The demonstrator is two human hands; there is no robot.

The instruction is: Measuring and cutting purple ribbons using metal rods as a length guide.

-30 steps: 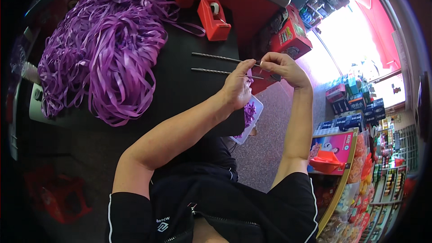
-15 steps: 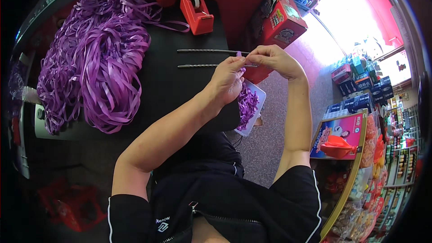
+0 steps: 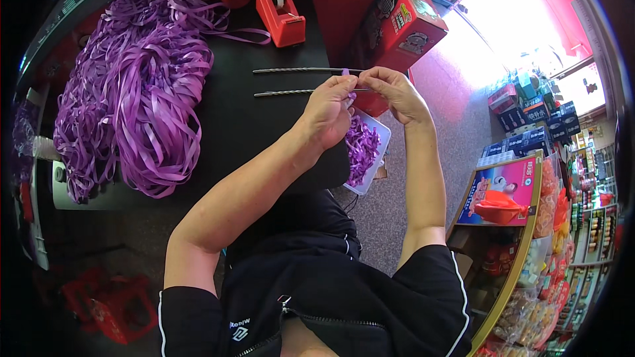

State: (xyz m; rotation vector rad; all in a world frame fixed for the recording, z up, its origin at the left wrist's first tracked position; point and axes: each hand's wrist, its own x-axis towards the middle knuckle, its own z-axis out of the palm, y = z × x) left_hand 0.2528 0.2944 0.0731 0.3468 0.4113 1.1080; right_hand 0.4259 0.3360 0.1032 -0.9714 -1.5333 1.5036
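Note:
Two thin twisted metal rods (image 3: 284,71) lie side by side, jutting over the black tabletop from the left of my hands. A short piece of purple ribbon (image 3: 351,96) shows at the rods, by my fingertips. My left hand (image 3: 327,114) is closed, its thumb and forefinger pinching the ribbon. Against it, my right hand (image 3: 397,94) pinches with thumb and forefinger; what lies between these fingertips is too small to make out. Just below the hands, a white plastic tub (image 3: 381,149) holds many short purple ribbon pieces (image 3: 361,152).
A big heap of purple ribbon (image 3: 155,106) covers the left side of the black table (image 3: 241,132). Behind it stands a red tape dispenser (image 3: 281,16). A red carton (image 3: 417,33) is at the back right. Packaged goods and a display case (image 3: 496,192) line the right.
The view has shifted slightly, so the table things sit a little further left. Both hands keep the same pinch at the rods, with only small finger movement.

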